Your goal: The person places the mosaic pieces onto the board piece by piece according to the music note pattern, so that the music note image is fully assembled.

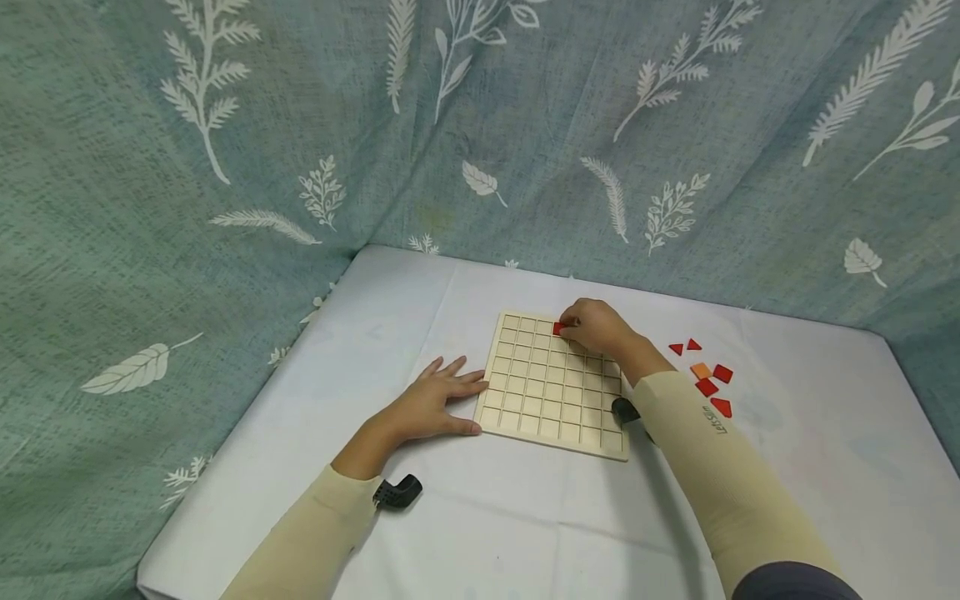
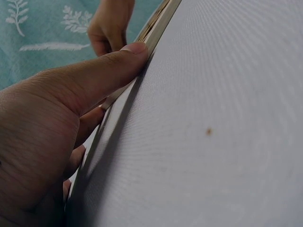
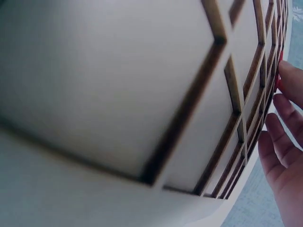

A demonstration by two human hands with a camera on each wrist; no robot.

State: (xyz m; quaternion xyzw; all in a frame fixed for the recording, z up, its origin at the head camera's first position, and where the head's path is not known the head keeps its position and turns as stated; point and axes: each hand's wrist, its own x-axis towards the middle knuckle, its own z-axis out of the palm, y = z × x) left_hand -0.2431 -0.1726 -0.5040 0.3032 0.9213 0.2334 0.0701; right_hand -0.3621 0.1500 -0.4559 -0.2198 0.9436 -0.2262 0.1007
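Observation:
A pale wooden grid board (image 1: 551, 383) lies on the white table, divided into many small square cells. My left hand (image 1: 433, 404) rests with spread fingers at its left side; in the left wrist view the thumb (image 2: 113, 64) touches the board's edge. Over the far row, my right hand (image 1: 596, 325) pinches a small red square tile (image 1: 558, 329) at a cell. Only a sliver of that red tile (image 3: 279, 84) shows in the right wrist view, beside the fingertips, so whether it sits fully in the cell I cannot tell.
Right of the board lie loose pieces: small red triangles (image 1: 693, 344), an orange square (image 1: 701, 371), red squares (image 1: 723, 373) and another red piece (image 1: 722, 407). A leaf-patterned green-blue cloth (image 1: 480, 142) hangs behind and left of the table (image 1: 480, 533).

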